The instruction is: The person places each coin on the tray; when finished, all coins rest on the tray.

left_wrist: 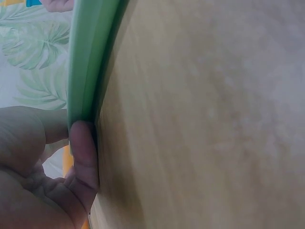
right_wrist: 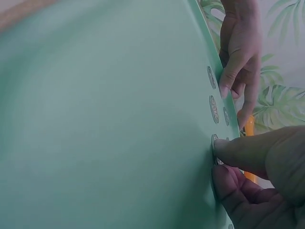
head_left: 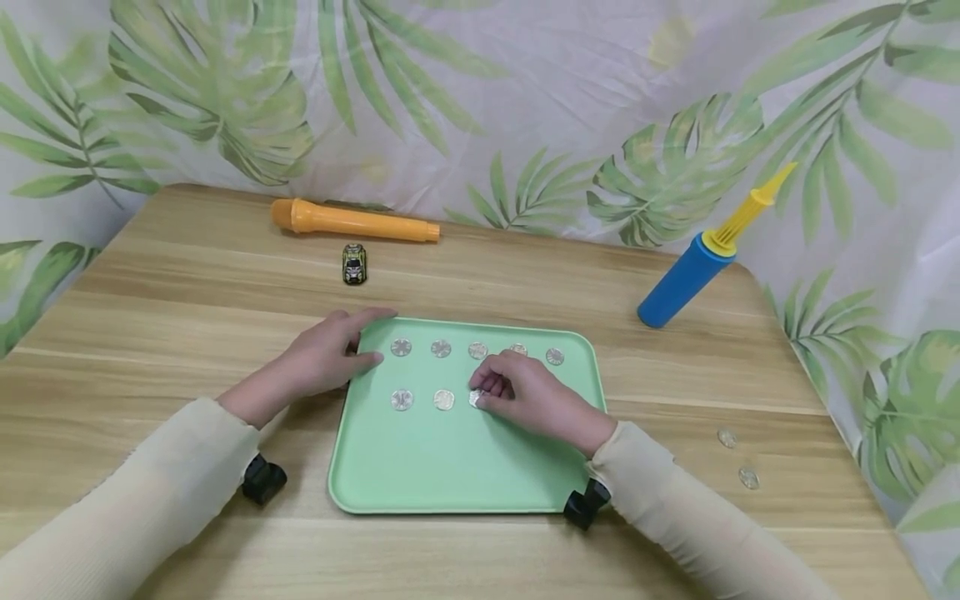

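Observation:
A light green tray (head_left: 420, 467) lies on the table. My left hand (head_left: 322, 354) grips its left rim near the far corner, the thumb over the edge and a finger (left_wrist: 83, 143) against the outer wall. Several silver coins stand in a row along the tray's far side, among them a coin (head_left: 401, 347) at the left end. Below them are two more coins, one at left (head_left: 402, 400) and one beside it (head_left: 443, 400). Right of these, my right hand (head_left: 536, 396) pinches a coin (right_wrist: 215, 143) between thumb and fingertips, close on the tray surface.
Two loose coins, one farther (head_left: 727, 437) and one nearer (head_left: 748, 477), lie on the table right of the tray. Behind it are an orange toy microphone (head_left: 360, 222) and a small toy car (head_left: 355, 264). A blue and yellow hand pump (head_left: 686, 279) stands at back right.

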{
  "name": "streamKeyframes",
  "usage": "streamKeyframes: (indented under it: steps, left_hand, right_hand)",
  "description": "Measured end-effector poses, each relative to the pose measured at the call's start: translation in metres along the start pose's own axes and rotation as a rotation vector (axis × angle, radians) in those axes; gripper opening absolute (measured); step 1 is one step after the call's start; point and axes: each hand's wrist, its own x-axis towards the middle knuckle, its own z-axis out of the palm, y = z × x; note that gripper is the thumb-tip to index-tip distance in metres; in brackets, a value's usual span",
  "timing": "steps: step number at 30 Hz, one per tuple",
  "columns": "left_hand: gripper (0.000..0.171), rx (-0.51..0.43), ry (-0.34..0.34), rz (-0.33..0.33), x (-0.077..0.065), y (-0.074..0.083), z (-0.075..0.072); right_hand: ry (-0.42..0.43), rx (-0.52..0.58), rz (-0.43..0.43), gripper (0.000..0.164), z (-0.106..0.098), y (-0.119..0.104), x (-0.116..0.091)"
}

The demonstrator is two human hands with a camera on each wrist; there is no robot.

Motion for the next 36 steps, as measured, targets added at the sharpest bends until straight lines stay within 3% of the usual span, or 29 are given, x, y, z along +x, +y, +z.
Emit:
streamKeyframes:
  steps: [14,21,27,36]
  left_hand:
    - [0.064,0.014,0.007,0.005,-0.001,-0.004,-0.001]
    - [0.064,0.01,0.008,-0.002,-0.002,-0.003,0.0]
    - [0.064,0.009,0.004,-0.002,0.001,-0.001,0.0]
    - [0.064,0.022,-0.004,-0.012,0.001,0.001,0.002]
  right_hand:
    - [-0.012,0.034,0.027,0.017,0.0,-0.001,0.001]
    - [-0.025,0.04,0.047,0.022,-0.012,0.0,-0.009]
    - [0.135,0.03,0.017,0.016,-0.027,0.012,-0.034]
    - [0.35,0.002,0.156,0.016,-0.051,0.041,-0.088]
